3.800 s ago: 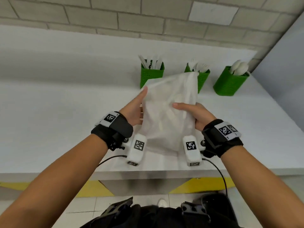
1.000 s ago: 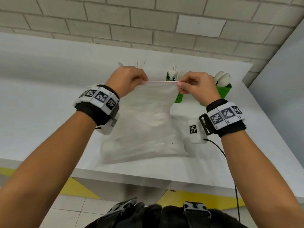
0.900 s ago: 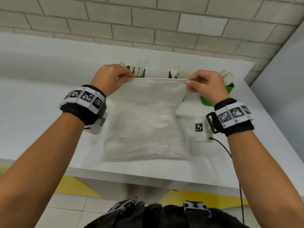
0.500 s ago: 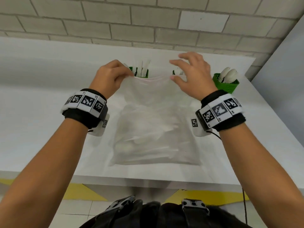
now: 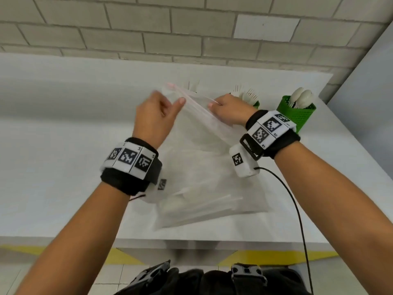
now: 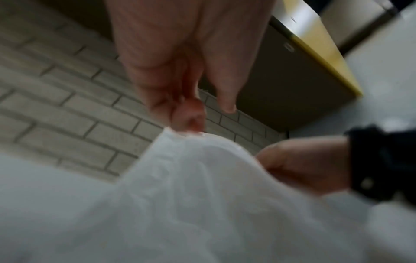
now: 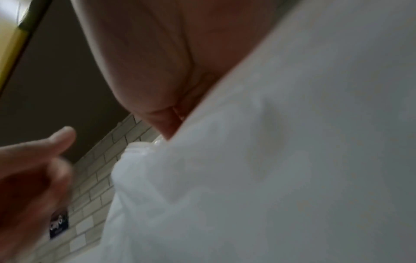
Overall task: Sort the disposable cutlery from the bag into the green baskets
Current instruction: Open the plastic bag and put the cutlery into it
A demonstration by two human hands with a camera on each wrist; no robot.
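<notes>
At centre frame in the head view, the bag (image 5: 204, 167) stands on the table (image 5: 53, 167), its bottom resting near the front edge and its top lifted toward the wall. White cutlery (image 5: 202, 201) lies heaped in its lower half, seen through the cloudy plastic.

The left hand (image 5: 155, 118) holds the bag's zip edge at upper centre: the thumb (image 5: 180, 102) presses against the near strip, and in the left wrist view the fingertips (image 6: 191, 117) meet right at the plastic rim, so it pinches the top; the remaining fingers curl loosely.

The right hand (image 5: 229, 112) sits just right of it, fingers folded over the other side of the opening. The right wrist view shows its fingers (image 7: 162, 113) buried against the plastic, gripping the bag's edge. The two strips of the mouth run apart between the hands, so the bag's top looks partly parted.

Behind the hands, at upper right, a green basket (image 5: 297, 116) holds white spoons (image 5: 302, 100). A second basket (image 5: 256, 103) with forks (image 5: 248, 94) peeks out above the right hand. Further utensil tips (image 5: 192, 86) show above the bag's top; their basket is hidden.
</notes>
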